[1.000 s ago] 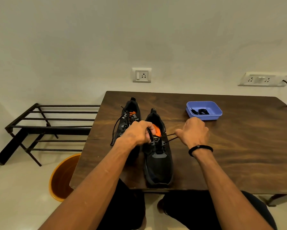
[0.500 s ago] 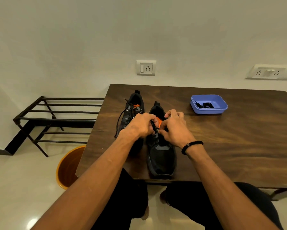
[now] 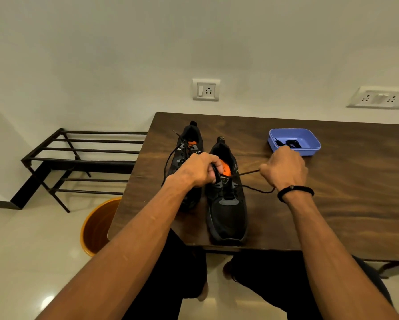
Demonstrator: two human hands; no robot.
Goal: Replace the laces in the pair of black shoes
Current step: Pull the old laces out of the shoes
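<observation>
At far left a black metal rack (image 3: 83,158) stands on the floor against the wall, with an orange bucket (image 3: 97,225) on the floor just beside the near-left corner of the wooden table (image 3: 332,204). On the table's left part 2 black shoes stand side by side, toes toward the near edge. The left shoe (image 3: 184,153) sits slightly farther back, its lace (image 3: 168,160) hanging loose down its left side. The left hand (image 3: 198,169) has its fingers curled around the tongue area of the right shoe (image 3: 226,204), gripping it at the opening. From that shoe's upper eyelets a black lace (image 3: 249,173) runs taut to the right into the right hand (image 3: 284,169), which is closed in a fist pinching it; a slack strand (image 3: 261,190) loops below toward the wrist, which bears a black band (image 3: 295,192). Just beyond the right hand, far right of the shoes, a blue tray (image 3: 309,148) holds a coiled black lace (image 3: 292,143). On the wall behind are 2 socket plates (image 3: 206,89).
</observation>
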